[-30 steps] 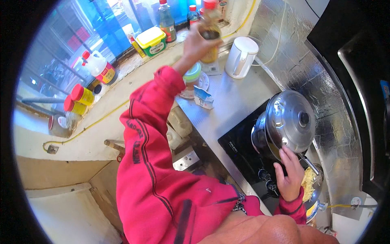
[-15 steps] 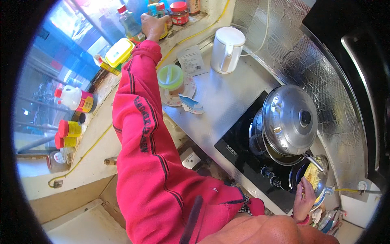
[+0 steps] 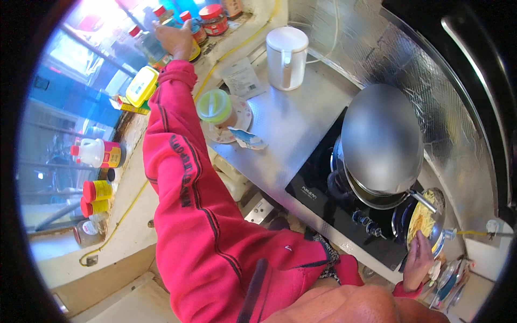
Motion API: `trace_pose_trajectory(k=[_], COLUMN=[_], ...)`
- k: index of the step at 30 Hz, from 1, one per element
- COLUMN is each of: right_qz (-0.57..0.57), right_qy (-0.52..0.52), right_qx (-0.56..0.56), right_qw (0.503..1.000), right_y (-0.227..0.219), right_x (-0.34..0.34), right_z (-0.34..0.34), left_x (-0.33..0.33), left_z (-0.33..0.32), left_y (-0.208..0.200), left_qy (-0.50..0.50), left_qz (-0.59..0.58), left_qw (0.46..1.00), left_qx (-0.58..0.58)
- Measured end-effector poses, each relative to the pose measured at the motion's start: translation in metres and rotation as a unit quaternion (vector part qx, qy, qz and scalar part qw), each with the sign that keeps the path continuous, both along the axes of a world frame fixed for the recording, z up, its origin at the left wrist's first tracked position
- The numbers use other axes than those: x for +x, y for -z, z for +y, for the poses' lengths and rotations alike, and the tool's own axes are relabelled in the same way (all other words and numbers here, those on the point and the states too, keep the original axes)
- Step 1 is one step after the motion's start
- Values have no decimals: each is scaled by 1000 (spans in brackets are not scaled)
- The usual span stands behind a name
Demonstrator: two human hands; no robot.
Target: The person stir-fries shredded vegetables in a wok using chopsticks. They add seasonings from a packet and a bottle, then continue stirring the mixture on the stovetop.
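Note:
My left hand (image 3: 175, 40), in a red sleeve, reaches to the window sill at the upper left. Its fingers wrap round a bottle with a red cap (image 3: 159, 10) and a yellow label low down, standing among other bottles and jars. At the lower right, my right hand (image 3: 419, 262) is beside a shiny round dish (image 3: 441, 206) of pale yellow shredded food (image 3: 423, 218). Its fingers stretch over the dish's near edge and appear to hold nothing; whether they touch it I cannot tell. A large metal lid (image 3: 382, 140), blurred, covers the pan (image 3: 371, 200) on the black stove (image 3: 318, 185).
A white jug (image 3: 287, 56) stands on the metal counter, near a green-lidded cup (image 3: 214, 106) on a patterned plate (image 3: 245, 112). A torn blue-and-white packet (image 3: 247, 138) lies beside them. Red-lidded tubs (image 3: 97, 190) and a white jug-shaped bottle (image 3: 92, 153) line the sill. Foil covers the wall.
The view has shifted, so the counter things sit further left. My left hand stays at the bottle. My right hand's fingers now reach further over the dish of shreds.

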State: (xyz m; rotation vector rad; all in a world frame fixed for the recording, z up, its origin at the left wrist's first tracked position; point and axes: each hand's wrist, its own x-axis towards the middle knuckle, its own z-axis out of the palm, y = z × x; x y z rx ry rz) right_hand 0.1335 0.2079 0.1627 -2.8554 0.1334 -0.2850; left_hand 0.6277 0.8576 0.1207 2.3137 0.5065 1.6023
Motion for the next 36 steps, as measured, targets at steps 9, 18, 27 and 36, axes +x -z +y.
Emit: trace_pose_trajectory(k=[9, 18, 27, 36], right_qz=[12, 8, -91, -18], right_qy=[77, 81, 222, 425], right_qx=[53, 33, 49, -42], right_qw=[995, 996, 970, 904], right_y=[12, 6, 4, 72], right_x=[-21, -30, -60, -227], right_z=[-21, -13, -83, -256], left_x=[-38, -12, 79, 20], left_z=[-13, 35, 106, 24], left_y=[-6, 11, 35, -5], left_qy=[-58, -61, -138, -161], left_qz=[204, 194, 223, 235], left_qw=[977, 972, 932, 958], left_qx=[13, 117, 250, 45])
